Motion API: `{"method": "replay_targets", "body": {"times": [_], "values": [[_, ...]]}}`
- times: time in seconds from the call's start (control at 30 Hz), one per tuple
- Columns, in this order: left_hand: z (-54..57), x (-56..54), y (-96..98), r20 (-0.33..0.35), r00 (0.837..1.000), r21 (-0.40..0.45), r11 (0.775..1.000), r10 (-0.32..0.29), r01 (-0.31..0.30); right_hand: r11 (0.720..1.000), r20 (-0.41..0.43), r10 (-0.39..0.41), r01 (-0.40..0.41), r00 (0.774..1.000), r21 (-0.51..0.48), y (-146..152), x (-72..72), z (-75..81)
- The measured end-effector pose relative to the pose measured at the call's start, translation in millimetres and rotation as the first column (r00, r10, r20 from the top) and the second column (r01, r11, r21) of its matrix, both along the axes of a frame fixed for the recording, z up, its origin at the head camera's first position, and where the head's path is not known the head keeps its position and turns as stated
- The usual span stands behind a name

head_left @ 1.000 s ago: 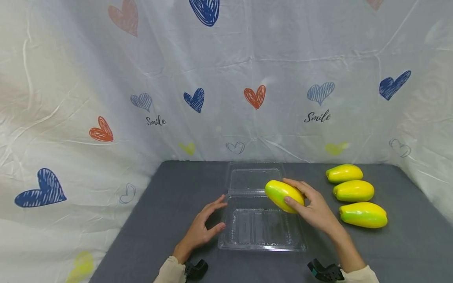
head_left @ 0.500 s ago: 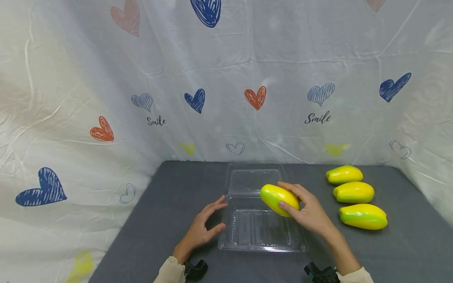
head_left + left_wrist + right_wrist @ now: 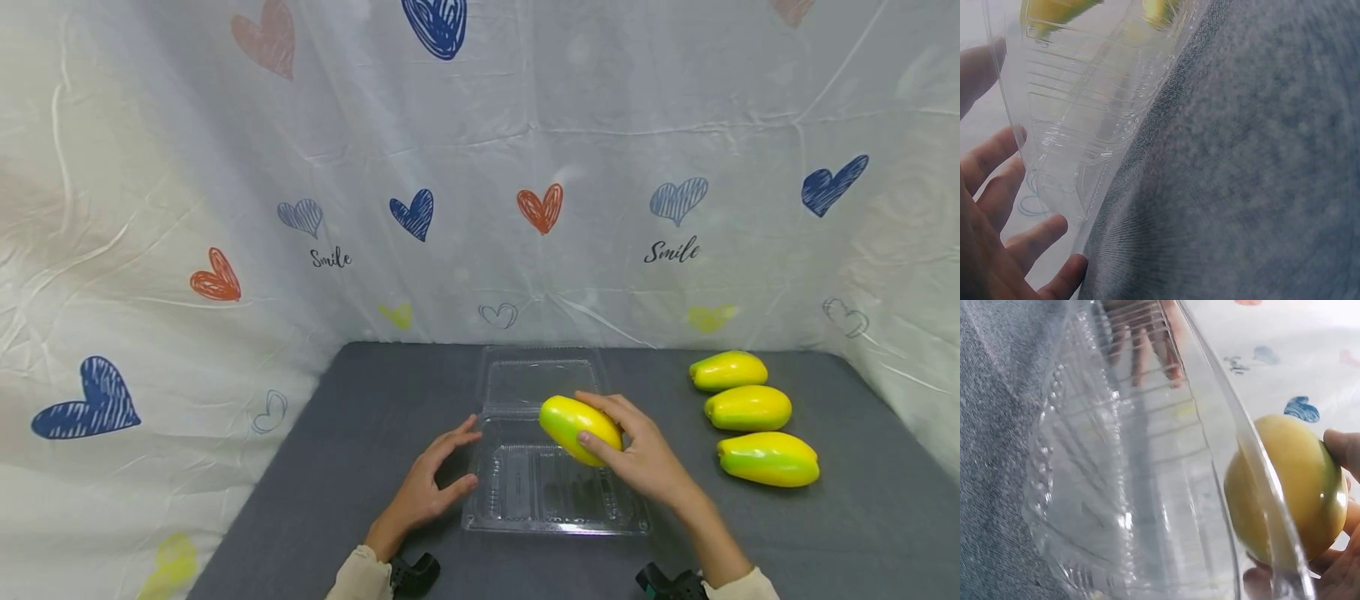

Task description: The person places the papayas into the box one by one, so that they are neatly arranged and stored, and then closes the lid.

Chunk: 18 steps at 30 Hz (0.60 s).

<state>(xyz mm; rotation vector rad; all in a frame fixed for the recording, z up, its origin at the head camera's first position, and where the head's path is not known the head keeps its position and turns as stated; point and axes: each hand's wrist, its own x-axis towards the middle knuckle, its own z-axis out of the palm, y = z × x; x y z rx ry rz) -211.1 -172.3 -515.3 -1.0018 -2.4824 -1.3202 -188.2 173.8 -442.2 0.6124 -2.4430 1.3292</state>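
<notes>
My right hand [image 3: 639, 457] grips a yellow-green papaya [image 3: 572, 427], thumb on the near side and fingers over the far side. It holds the fruit above the clear plastic container [image 3: 557, 528], whose hinged lid [image 3: 542, 379] lies folded back. In the right wrist view the papaya [image 3: 1291, 481] shows beyond the container wall [image 3: 1266, 462]. My left hand [image 3: 422, 485] stays at the container's left side with its fingers spread. In the left wrist view the fingertips are at the clear rim [image 3: 1013, 119]; firm contact is hard to tell.
Three more papayas lie in a column on the right of the table: a far one [image 3: 729, 371], a middle one [image 3: 748, 407] and a near one [image 3: 769, 459]. Dark grey cloth [image 3: 360, 400] covers the table. A white curtain [image 3: 465, 275] printed with hearts hangs behind and at the sides.
My right hand has carried the papaya left and slightly nearer, farther over the container's base. The left hand, the container and the other papayas have stayed in place.
</notes>
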Motion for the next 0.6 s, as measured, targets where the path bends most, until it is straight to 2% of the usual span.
{"method": "replay_targets", "body": {"times": [0.37, 0.6], "values": [[2.5, 0.5, 1.5, -0.005, 1.0, -0.004, 1.0, 0.009, -0.009, 1.0, -0.033, 0.005, -0.005, 0.999, -0.011, -11, 0.9, -4.6], [3.0, 1.4, 1.0, 0.005, 1.0, 0.0, 1.0, 0.006, -0.006, 0.999, -0.017, 0.026, -0.026, 1.0, -0.021, -17, 1.9, -7.5]]}}
